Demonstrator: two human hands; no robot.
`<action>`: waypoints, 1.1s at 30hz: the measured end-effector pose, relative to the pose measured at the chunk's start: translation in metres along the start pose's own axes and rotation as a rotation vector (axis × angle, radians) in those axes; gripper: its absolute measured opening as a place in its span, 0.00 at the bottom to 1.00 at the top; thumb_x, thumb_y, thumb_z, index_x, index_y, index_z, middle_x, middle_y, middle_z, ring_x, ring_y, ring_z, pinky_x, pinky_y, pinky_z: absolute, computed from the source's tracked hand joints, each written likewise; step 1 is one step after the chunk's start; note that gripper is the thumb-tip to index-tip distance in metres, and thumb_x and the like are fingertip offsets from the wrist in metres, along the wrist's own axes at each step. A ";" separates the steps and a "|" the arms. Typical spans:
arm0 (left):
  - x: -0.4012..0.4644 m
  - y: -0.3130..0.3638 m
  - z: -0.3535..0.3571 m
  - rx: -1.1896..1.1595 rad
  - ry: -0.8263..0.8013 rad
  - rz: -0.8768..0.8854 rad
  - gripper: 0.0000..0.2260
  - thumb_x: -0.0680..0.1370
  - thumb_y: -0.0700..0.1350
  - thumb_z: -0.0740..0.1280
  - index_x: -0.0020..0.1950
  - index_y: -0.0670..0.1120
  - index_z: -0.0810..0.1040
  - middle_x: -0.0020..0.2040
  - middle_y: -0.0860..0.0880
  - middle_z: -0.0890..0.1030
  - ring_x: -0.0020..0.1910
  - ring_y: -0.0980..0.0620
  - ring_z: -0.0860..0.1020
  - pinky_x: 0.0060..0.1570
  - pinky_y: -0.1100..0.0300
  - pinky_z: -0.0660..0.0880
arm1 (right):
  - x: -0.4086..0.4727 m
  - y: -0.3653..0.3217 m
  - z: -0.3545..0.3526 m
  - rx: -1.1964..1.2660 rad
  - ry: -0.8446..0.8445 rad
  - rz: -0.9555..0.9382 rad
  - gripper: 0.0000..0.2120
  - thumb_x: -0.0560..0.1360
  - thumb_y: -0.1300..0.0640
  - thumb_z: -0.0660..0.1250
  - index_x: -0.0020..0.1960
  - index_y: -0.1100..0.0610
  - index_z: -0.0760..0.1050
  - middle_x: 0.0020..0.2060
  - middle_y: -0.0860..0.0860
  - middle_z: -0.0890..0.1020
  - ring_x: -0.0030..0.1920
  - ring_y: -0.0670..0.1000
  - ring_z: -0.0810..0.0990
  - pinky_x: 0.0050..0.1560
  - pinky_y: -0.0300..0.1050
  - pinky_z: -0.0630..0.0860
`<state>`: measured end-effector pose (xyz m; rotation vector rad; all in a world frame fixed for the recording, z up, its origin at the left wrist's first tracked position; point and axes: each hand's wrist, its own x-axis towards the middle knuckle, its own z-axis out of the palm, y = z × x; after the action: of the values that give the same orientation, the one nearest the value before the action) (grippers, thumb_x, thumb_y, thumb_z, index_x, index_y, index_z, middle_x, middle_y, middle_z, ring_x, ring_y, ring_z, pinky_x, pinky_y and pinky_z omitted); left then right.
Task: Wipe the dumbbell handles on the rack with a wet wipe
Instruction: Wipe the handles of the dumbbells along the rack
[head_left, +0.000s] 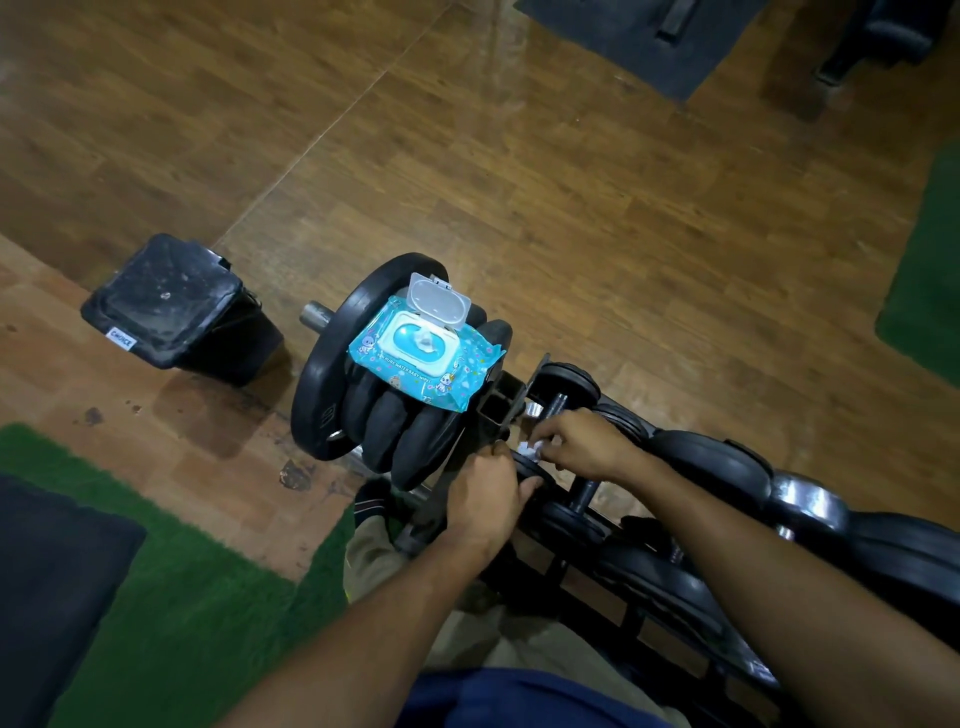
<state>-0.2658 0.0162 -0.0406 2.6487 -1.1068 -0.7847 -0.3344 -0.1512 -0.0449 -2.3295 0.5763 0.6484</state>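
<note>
Head view: right hand (582, 446) pinches a crumpled white wet wipe (531, 448) against the near end of the dark threaded dumbbell handle (557, 406) at the black metal rack's (675, 613) left end. Left hand (485, 499) curls round the black dumbbell plate (535, 475), steadying it. Risk, judged: the blue wipe pack (423, 358), lid open, sits loose on stacked black weight plates (395, 431); jostling could slide it off.

Black stacked weight plates (395, 421) crowd the black metal dumbbell rack's (501, 410) left end. Neighbouring black dumbbells (711, 467) hem the right. Brown wooden floor (597, 234) beyond lies open.

Black bin (171, 306) on wood floor (571, 208)
</note>
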 end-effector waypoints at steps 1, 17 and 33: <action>0.000 0.000 0.000 0.004 0.001 0.004 0.24 0.78 0.62 0.69 0.64 0.45 0.75 0.59 0.45 0.81 0.59 0.44 0.80 0.53 0.53 0.76 | -0.006 0.004 0.005 -0.020 0.050 0.059 0.10 0.76 0.53 0.64 0.49 0.49 0.84 0.47 0.43 0.86 0.43 0.45 0.81 0.43 0.47 0.79; 0.002 0.003 -0.005 0.041 -0.035 -0.001 0.25 0.78 0.63 0.69 0.64 0.45 0.76 0.58 0.44 0.82 0.58 0.43 0.81 0.52 0.53 0.75 | 0.009 -0.012 0.035 1.640 0.326 0.891 0.14 0.78 0.71 0.51 0.47 0.60 0.73 0.28 0.54 0.71 0.24 0.47 0.66 0.19 0.36 0.62; 0.003 0.005 -0.005 0.038 -0.040 0.002 0.22 0.77 0.63 0.70 0.60 0.46 0.78 0.57 0.45 0.83 0.56 0.42 0.82 0.51 0.52 0.77 | -0.015 -0.007 0.040 1.479 0.608 0.629 0.09 0.79 0.66 0.66 0.56 0.60 0.82 0.39 0.54 0.81 0.29 0.48 0.74 0.27 0.38 0.71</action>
<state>-0.2647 0.0103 -0.0351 2.6736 -1.1454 -0.8277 -0.3545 -0.1156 -0.0600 -0.8474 1.4394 -0.2945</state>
